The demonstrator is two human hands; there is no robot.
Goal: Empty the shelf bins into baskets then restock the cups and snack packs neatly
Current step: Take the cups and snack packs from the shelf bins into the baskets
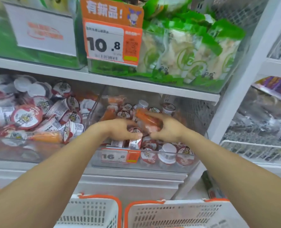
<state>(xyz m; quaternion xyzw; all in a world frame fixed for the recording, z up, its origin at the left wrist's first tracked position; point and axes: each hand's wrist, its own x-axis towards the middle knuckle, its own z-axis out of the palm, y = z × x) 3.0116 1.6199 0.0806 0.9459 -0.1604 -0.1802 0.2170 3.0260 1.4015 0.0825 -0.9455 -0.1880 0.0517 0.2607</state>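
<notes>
Both my hands are down in the clear bin (pixel 146 163) on the lower shelf, the one with the 16.8 price tag (pixel 120 156) on its front wall. Cups lie jumbled in it, some lid-up, some on their sides, with orange packs mixed among them, so I judge I'm in the emptying stage, not the tidy restock.

My left hand (pixel 120 129) is curled over a red-and-white cup (pixel 135 137) near the front of the bin, fingers wrapped round its top; it looks gripped, though blur hides the fingertips. My right hand (pixel 166 127) is closed round an orange snack pack (pixel 146 118), thumb and fingers pinching it at a tilt just above the cups. The two hands are nearly touching.

Two white baskets with orange rims wait right below me, the left basket (pixel 93 211) and the right basket (pixel 177 214), close under my forearms, so a lift and a short drop should do it.

The neighbouring bin (pixel 29 153) to my left is full of the same cups, heaped loosely. Above, green bags (pixel 186 51) sit behind the 10.8 sign (pixel 107 45).
</notes>
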